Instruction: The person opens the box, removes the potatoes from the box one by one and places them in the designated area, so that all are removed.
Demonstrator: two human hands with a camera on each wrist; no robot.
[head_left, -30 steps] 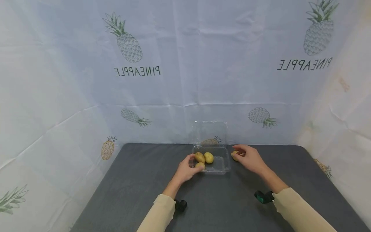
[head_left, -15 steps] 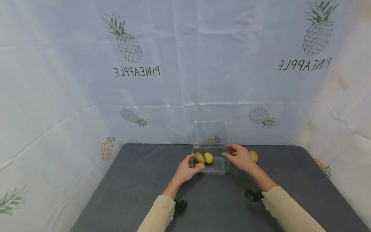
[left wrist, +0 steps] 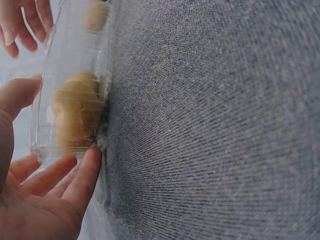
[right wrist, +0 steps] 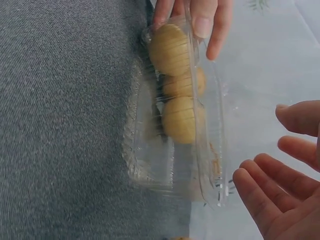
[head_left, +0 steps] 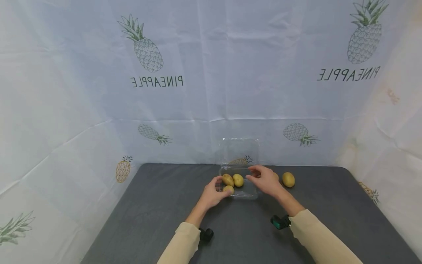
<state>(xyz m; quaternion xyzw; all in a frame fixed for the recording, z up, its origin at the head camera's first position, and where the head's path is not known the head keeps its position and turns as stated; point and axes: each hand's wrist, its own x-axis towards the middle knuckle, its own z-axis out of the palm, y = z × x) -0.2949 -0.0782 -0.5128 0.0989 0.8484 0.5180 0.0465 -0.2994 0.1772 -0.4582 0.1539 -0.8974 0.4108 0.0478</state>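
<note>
A clear plastic clamshell box (head_left: pixel 242 196) stands at the table's far side with its lid (head_left: pixel 239 148) raised behind it. Three potatoes, one of them the front potato (head_left: pixel 228 189), sit in its left part. My left hand (head_left: pixel 211 193) grips the box's left end, thumb at the front rim and fingers on the end wall in the left wrist view. My right hand (head_left: pixel 265 180) is over the box's right edge, fingers apart and only lightly bent, with nothing between them in the right wrist view. Behind it a potato (head_left: pixel 275 178) is partly hidden.
Another potato (head_left: pixel 288 179) lies on the dark grey table (head_left: pixel 244 234), right of the box. A white pineapple-print cloth (head_left: pixel 211 73) hangs close behind the table's far edge and at both sides.
My right hand has let go of a potato right of the box and moved left to the box's right edge, uncovering the potatoes there. My left hand keeps its grip in place.
</note>
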